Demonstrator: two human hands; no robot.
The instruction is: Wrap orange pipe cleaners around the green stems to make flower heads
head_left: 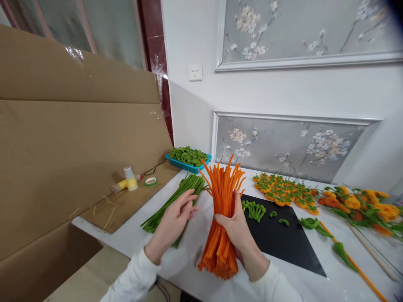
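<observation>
A thick bundle of orange pipe cleaners [222, 218] stands nearly upright, its ends fanning out at top and bottom. My right hand [234, 224] is wrapped round its middle, thumb across the front. To the left, my left hand [176, 216] holds nothing, with its fingers apart and slightly bent. It is over a bunch of green pipe cleaners [171, 197] lying on the white table, and I cannot tell whether it touches them. Short curled green pieces [256, 210] lie in a row on a black mat [283, 243] to the right of the bundle.
At the back, a blue basket [189, 167] holds green loops. Orange-and-green flower pieces [285, 189] and finished-looking flowers [355, 203] lie on the right, near an orange stem with leaves [355, 262]. Cardboard [78, 155] walls the left side, with green tape [151, 181] and cups [130, 178] before it.
</observation>
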